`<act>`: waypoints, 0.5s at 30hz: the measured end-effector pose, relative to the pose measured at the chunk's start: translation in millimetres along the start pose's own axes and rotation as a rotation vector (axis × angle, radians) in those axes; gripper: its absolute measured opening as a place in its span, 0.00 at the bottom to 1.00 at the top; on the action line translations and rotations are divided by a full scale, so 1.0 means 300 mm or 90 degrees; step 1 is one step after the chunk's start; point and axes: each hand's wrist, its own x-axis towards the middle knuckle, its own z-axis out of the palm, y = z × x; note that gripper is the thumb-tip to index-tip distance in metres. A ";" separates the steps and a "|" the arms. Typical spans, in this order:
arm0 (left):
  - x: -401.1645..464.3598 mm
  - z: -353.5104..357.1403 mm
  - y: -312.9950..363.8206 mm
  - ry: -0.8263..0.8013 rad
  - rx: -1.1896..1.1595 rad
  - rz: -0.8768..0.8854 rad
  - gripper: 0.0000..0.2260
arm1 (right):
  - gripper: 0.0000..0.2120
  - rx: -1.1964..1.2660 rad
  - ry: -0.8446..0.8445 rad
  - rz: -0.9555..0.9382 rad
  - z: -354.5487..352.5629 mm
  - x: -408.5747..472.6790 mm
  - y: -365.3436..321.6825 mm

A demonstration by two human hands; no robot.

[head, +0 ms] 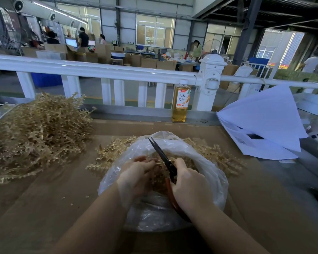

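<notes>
The right hand (pixel 189 184) is wrapped around the red handles of a pair of scissors (pixel 162 154), whose dark blades lie closed together and point up and away to the left, over the bag's mouth. Just beside it, nearly touching, the left hand (pixel 138 173) curls its fingers into the golden sprigs (pixel 159 180) and grips a bunch of them. Both hands sit inside the open mouth of a clear plastic bag (pixel 216 180), which holds these sprigs and rests on the brown cardboard tabletop (pixel 44 208). More loose sprigs (pixel 110 153) poke out from under the bag on either side. A large heap of the same material (pixel 39 129) lies well apart to the left. Beyond the bag a bottle of amber drink (pixel 181 101) stands by the white railing (pixel 99 70), and white paper sheets (pixel 264 125) lie to the right.
</notes>
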 end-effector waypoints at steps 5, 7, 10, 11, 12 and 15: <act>-0.039 -0.007 0.086 0.069 0.165 0.213 0.10 | 0.08 0.000 0.030 0.016 0.004 0.000 0.003; -0.058 -0.010 0.133 0.106 0.257 0.294 0.10 | 0.07 0.002 0.038 0.027 0.006 0.004 0.006; -0.084 0.019 0.191 0.142 0.330 0.405 0.11 | 0.09 -0.011 0.030 0.038 0.014 0.013 0.011; -0.091 0.034 0.207 0.149 0.334 0.437 0.12 | 0.10 -0.023 0.022 0.039 0.020 0.016 0.012; -0.096 0.049 0.219 0.152 0.331 0.461 0.14 | 0.12 -0.035 0.014 0.039 0.027 0.017 0.011; -0.101 0.094 0.242 0.133 0.296 0.481 0.14 | 0.15 -0.069 -0.004 0.040 0.042 0.018 0.001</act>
